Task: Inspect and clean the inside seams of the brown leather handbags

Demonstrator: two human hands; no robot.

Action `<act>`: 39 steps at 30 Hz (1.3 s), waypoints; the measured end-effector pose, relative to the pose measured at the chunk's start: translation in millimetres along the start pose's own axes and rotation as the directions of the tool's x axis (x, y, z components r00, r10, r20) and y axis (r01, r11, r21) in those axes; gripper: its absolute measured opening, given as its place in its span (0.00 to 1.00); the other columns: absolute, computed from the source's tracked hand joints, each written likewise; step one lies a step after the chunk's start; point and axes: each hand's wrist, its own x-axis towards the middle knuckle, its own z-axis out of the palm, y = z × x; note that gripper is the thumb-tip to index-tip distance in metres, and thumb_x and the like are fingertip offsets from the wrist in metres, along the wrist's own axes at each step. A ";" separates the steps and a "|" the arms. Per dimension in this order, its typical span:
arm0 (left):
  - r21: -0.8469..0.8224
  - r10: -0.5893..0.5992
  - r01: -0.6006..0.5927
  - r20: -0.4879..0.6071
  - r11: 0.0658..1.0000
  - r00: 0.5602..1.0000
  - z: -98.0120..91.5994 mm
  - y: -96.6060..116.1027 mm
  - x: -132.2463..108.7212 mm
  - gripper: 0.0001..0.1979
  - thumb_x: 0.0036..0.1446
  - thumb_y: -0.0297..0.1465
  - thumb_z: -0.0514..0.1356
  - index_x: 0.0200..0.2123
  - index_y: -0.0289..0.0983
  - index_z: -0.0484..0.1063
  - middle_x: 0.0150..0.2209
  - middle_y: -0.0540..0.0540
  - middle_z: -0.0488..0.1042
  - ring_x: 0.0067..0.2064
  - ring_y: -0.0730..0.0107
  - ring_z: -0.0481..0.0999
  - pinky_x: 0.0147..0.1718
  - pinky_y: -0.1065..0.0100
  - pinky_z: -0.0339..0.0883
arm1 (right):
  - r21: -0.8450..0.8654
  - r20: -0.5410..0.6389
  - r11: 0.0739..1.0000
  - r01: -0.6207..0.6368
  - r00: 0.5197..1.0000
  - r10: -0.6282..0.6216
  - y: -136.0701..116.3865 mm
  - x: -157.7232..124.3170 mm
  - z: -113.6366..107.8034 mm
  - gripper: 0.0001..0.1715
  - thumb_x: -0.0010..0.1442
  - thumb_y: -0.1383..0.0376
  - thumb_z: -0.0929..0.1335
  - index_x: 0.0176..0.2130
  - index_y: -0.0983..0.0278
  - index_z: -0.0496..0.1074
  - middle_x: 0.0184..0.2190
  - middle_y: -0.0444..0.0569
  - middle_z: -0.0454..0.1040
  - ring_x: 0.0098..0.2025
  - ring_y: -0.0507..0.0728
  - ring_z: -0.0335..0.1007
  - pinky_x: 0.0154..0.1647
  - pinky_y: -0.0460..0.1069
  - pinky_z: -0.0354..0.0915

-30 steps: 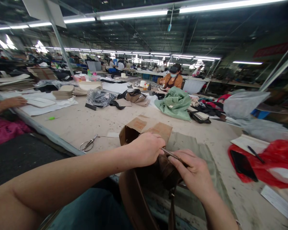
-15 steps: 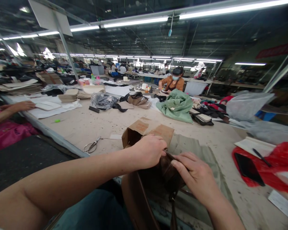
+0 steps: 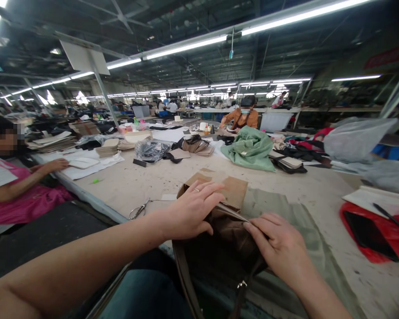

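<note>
A dark brown bag (image 3: 231, 226) is at the near table edge, its mouth spread and facing me. My right hand (image 3: 279, 241) pinches the bag's upper rim between thumb and fingers. Over the left part of that rim lies my left hand (image 3: 193, 210), fingers stretched out and thumb apart, a ring on one finger. A strap with a small metal buckle (image 3: 242, 284) hangs down in front. Behind the bag stands an open cardboard box (image 3: 236, 191), partly covered by my left hand. Grey-green cloth (image 3: 269, 204) is spread under and beside the bag.
Scissors (image 3: 139, 209) lie left of the box. Further back are a green sack (image 3: 249, 148) and stacked pieces (image 3: 108, 148). A phone (image 3: 369, 235) rests on red plastic (image 3: 347, 212) at right. One co-worker (image 3: 20, 186) sits at left, another (image 3: 244, 118) across the table.
My left hand has gone from a closed grip on the rim to stretched fingers. The bag's mouth is spread wider. My right hand still pinches the rim. The view has shifted left.
</note>
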 end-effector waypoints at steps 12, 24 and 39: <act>0.125 0.182 -0.182 0.012 0.975 0.983 -1.5 5.5 7.8 0.11 0.52 0.37 0.61 0.37 0.38 0.69 0.51 0.43 0.62 0.54 0.55 0.59 0.59 0.47 0.43 | -0.044 0.057 0.998 -0.036 0.998 0.039 -6.4 -29.4 -21.2 0.16 0.63 0.58 0.61 0.29 0.61 0.71 0.25 0.45 0.67 0.31 0.54 0.64 0.32 0.49 0.57; 0.173 0.013 -0.010 -0.018 0.985 1.000 -1.7 12.2 3.0 0.11 0.53 0.37 0.59 0.35 0.36 0.67 0.41 0.45 0.68 0.45 0.62 0.65 0.55 0.54 0.52 | -0.065 0.023 0.997 -0.047 0.999 0.048 -4.2 -30.4 -17.9 0.17 0.63 0.57 0.60 0.29 0.61 0.70 0.25 0.45 0.67 0.31 0.54 0.64 0.34 0.49 0.57; 0.127 0.207 -0.219 0.106 0.967 0.973 -7.6 11.8 -3.5 0.06 0.48 0.24 0.56 0.24 0.39 0.70 0.41 0.51 0.68 0.50 0.63 0.61 0.61 0.47 0.33 | -0.121 0.006 0.989 -0.084 0.996 0.085 -3.0 -27.0 -15.2 0.18 0.63 0.57 0.60 0.27 0.60 0.70 0.25 0.45 0.69 0.31 0.54 0.65 0.32 0.49 0.58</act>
